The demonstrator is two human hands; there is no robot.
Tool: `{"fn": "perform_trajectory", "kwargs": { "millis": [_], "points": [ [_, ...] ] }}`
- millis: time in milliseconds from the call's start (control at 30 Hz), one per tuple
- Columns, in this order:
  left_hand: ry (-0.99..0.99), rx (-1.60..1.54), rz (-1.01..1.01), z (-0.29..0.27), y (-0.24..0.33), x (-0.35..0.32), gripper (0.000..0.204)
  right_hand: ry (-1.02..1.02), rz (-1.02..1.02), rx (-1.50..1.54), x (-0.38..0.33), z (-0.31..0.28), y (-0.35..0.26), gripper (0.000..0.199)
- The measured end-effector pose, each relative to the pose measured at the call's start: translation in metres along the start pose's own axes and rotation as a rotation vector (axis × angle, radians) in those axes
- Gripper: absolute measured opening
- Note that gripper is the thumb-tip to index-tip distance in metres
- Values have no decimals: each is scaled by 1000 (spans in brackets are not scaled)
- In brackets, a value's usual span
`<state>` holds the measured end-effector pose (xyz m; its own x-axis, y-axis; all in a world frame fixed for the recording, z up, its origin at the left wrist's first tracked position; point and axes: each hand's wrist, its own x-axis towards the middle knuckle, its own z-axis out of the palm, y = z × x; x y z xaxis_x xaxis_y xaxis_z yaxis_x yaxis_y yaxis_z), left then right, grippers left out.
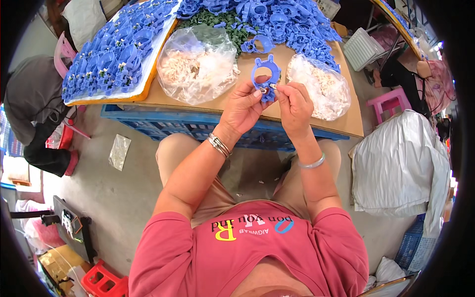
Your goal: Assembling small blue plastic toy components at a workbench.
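Note:
My left hand [242, 105] grips a blue plastic ring-shaped part [258, 63] with small ear-like knobs on top, upright above the table's near edge. Against its lower side, the thumb and forefinger of my right hand [295, 104] pinch a small pale piece [273, 86], too small to make out in detail. On the table, a clear bag of small cream-coloured pieces [198, 67] lies left of my hands, and another such bag [320, 86] lies to the right. One more blue ring part [258, 44] rests just beyond my hands.
A pile of blue parts [277, 22] covers the table's back, with dark green pieces [210, 20] beside it. An orange-edged tray [106, 64] at left holds rows of blue parts. Blue crates [163, 123] support the cardboard top [354, 116]. People sit at both sides.

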<state>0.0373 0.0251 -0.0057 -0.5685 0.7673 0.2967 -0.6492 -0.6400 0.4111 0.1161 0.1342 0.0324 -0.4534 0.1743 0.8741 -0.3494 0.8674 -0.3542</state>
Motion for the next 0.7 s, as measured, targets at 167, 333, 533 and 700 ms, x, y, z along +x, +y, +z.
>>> {"fn": "perform_trajectory", "kwargs": {
  "millis": [167,333,533,700],
  "points": [
    [15,-5,-6,4,0,-1,31,4,-25,-43,0,1,0,8],
    [27,5,-1,2,-1,0,31,-14,21,-44,-4,3,1,7],
    [14,61,27,5,1,-1,32,8,112,-35,-3,4,-3,7],
    [18,82,40,5,1,-1,32,43,181,5,-2,4,-6,7]
  ]
}}
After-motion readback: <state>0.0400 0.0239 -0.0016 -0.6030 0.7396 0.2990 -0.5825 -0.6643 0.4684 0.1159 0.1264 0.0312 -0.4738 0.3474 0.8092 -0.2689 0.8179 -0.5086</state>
